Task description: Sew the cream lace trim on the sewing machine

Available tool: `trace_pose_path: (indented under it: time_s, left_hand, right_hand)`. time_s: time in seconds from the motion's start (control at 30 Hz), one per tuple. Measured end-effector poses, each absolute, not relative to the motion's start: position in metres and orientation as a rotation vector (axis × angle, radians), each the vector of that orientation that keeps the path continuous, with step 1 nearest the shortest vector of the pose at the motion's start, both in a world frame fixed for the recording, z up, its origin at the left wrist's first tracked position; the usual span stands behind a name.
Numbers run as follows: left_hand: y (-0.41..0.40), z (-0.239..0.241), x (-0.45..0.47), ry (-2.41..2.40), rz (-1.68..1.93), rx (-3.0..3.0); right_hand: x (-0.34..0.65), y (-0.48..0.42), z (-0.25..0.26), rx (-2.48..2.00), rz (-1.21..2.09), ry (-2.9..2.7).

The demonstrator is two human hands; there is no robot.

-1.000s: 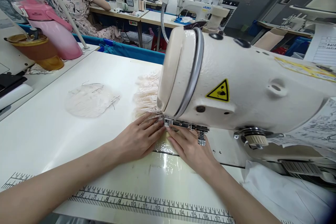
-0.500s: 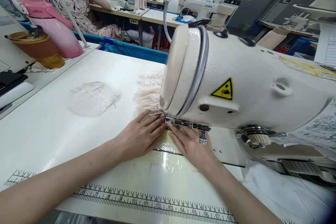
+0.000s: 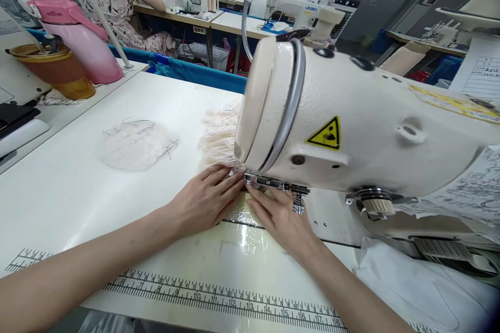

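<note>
A cream sewing machine [image 3: 351,130] fills the right of the view, its head hanging over the bed plate. Pale, ruffled lace fabric [image 3: 221,138] runs out from under the head toward the far side. My left hand [image 3: 207,195] lies flat on the near edge of this fabric, fingers stretched toward the needle area. Just right of it, my right hand [image 3: 283,216] rests on the bed with fingers extended, its fingertips partly hidden under the metal attachment [image 3: 269,182] by the presser foot. The needle and the fabric edge beneath cannot be made out.
A round, sheer fabric piece [image 3: 136,144] with loose threads lies left on the white table [image 3: 70,187]. A pink bottle [image 3: 84,47] and a brown cup [image 3: 58,70] stand at the back left. White cloth [image 3: 406,286] is bunched at right. Beyond sits another person [image 3: 109,5].
The view has shifted slightly, so the machine sits a little further left. My hands keep nearly the same place at the needle area, with only a slight shift of the fingers.
</note>
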State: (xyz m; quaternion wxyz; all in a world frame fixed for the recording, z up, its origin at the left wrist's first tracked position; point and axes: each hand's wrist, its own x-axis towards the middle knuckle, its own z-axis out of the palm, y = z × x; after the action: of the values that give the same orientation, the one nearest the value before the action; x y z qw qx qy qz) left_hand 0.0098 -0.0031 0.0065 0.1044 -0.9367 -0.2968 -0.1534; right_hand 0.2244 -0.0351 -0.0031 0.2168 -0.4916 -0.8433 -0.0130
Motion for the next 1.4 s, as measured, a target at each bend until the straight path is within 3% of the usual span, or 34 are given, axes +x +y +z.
trace_pose_path:
  time_s: [0.3, 0.73, 0.97, 1.3, 1.4]
  left_hand:
    - [-0.004, 0.007, 0.009, -0.906, -0.46, -2.777]
    - [-0.004, 0.006, 0.01, -1.013, -0.347, -2.796]
    - [-0.004, 0.005, 0.007, -1.044, -0.336, -2.782]
    - [-0.004, 0.013, 0.001, -0.733, -0.734, -2.479]
    - [0.016, 0.024, -0.034, -1.112, -0.706, -2.431]
  right_hand:
    - [0.222, -0.039, 0.002, -1.407, -0.013, -2.35]
    - [0.219, -0.04, -0.003, -1.469, -0.338, -2.413]
    - [0.227, -0.036, -0.01, -1.403, -0.345, -2.311]
    - [0.232, -0.033, 0.0, -1.476, -0.332, -2.233]
    - [0.235, -0.033, 0.001, -1.507, -0.377, -2.212]
